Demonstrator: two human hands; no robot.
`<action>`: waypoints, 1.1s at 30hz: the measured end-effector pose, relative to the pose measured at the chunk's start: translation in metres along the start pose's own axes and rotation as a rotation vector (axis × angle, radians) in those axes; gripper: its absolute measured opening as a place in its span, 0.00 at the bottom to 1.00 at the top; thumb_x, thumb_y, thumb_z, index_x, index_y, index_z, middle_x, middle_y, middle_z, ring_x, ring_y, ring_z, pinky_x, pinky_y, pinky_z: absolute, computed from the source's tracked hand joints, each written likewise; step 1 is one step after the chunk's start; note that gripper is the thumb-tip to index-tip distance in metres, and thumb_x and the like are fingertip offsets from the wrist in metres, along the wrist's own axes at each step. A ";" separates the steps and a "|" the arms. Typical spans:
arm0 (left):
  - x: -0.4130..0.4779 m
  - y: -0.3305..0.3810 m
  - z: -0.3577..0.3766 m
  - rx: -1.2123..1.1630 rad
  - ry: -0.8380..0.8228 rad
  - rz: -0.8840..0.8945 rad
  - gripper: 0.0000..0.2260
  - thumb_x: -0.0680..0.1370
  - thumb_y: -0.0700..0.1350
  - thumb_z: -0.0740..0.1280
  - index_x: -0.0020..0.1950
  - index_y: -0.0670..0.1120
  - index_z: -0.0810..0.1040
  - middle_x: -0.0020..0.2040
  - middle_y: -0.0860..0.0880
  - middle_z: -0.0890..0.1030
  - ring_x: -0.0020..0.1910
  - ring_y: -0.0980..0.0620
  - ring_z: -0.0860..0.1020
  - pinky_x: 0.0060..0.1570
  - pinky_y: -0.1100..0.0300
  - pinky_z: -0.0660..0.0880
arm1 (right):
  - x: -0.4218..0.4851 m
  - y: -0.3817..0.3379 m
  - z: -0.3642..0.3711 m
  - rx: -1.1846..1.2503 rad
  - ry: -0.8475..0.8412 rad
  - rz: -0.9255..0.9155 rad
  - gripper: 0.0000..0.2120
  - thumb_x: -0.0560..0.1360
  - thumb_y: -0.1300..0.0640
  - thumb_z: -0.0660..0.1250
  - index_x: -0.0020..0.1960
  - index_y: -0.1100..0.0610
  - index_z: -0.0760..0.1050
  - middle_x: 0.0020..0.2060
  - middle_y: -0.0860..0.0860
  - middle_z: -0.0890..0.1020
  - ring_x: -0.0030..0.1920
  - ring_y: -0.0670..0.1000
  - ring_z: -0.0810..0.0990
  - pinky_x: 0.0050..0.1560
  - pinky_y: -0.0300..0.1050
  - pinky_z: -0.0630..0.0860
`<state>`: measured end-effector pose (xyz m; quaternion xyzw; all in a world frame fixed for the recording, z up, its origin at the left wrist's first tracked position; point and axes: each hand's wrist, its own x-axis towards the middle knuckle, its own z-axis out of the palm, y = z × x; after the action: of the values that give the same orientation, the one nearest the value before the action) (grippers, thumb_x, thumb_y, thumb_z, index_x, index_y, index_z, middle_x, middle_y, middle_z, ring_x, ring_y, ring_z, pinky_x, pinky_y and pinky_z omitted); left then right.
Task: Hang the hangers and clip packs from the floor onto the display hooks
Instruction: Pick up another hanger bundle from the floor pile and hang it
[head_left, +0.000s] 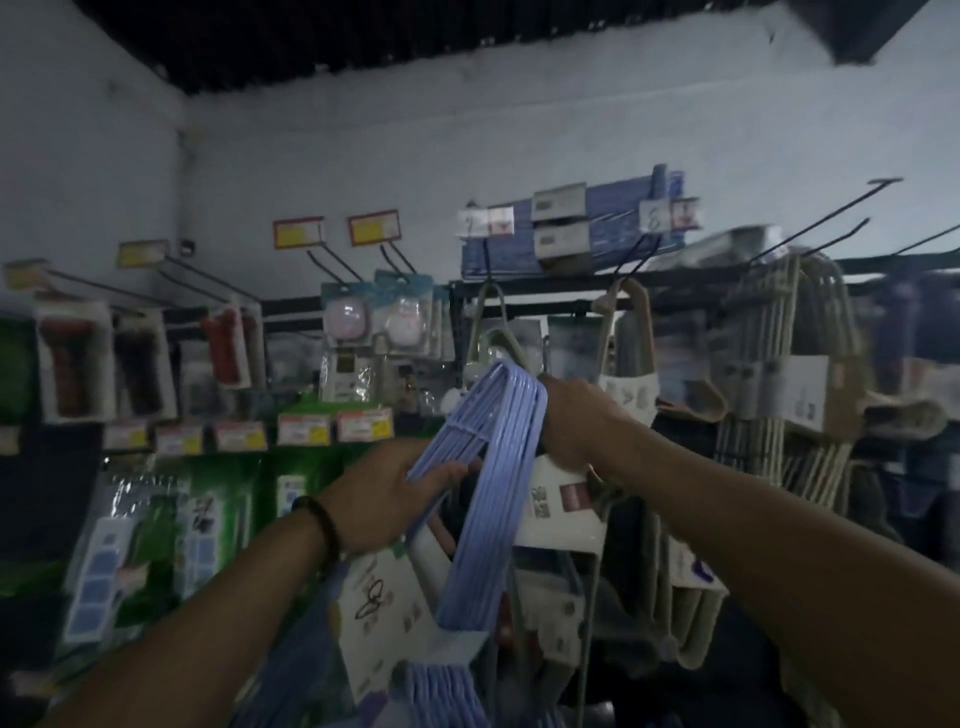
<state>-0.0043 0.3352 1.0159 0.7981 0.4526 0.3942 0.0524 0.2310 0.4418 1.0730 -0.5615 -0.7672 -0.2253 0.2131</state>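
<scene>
A pack of light-blue plastic hangers is held up in front of the display rack, its hook ends pointing up and left. My left hand grips the pack's left shoulder. My right hand is closed around the pack's right side near the hook tops. A white card label sits on the bundle just below my right hand. Beige hanger packs hang from a black display hook just behind. Two long empty hooks stick out at the upper right.
More beige hanger bundles crowd the right of the rack. Carded goods and price tags fill the hooks at left. Blue boxes lie on the top shelf. More blue hangers sit low in front of me.
</scene>
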 end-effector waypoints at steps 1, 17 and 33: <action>0.008 0.000 -0.003 -0.001 0.000 0.010 0.11 0.86 0.56 0.62 0.52 0.64 0.84 0.45 0.57 0.88 0.41 0.55 0.86 0.50 0.48 0.84 | 0.021 0.002 -0.002 -0.017 0.011 -0.014 0.15 0.74 0.55 0.69 0.59 0.58 0.74 0.55 0.57 0.80 0.44 0.57 0.78 0.45 0.54 0.81; 0.073 0.002 -0.051 0.064 0.301 0.010 0.11 0.85 0.55 0.62 0.59 0.58 0.83 0.42 0.49 0.87 0.36 0.52 0.87 0.37 0.59 0.82 | 0.095 -0.026 -0.091 0.265 0.395 -0.014 0.17 0.79 0.56 0.70 0.65 0.59 0.72 0.60 0.59 0.80 0.60 0.62 0.81 0.54 0.57 0.80; 0.095 -0.015 -0.053 0.038 0.285 -0.006 0.15 0.85 0.57 0.61 0.66 0.56 0.82 0.59 0.50 0.87 0.52 0.48 0.88 0.55 0.44 0.84 | 0.092 -0.029 -0.061 0.268 0.537 0.051 0.11 0.82 0.58 0.63 0.62 0.57 0.67 0.55 0.58 0.82 0.54 0.62 0.82 0.43 0.54 0.73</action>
<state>-0.0238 0.4017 1.1007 0.7336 0.4650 0.4949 -0.0263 0.1821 0.4691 1.1729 -0.4677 -0.6918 -0.2570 0.4864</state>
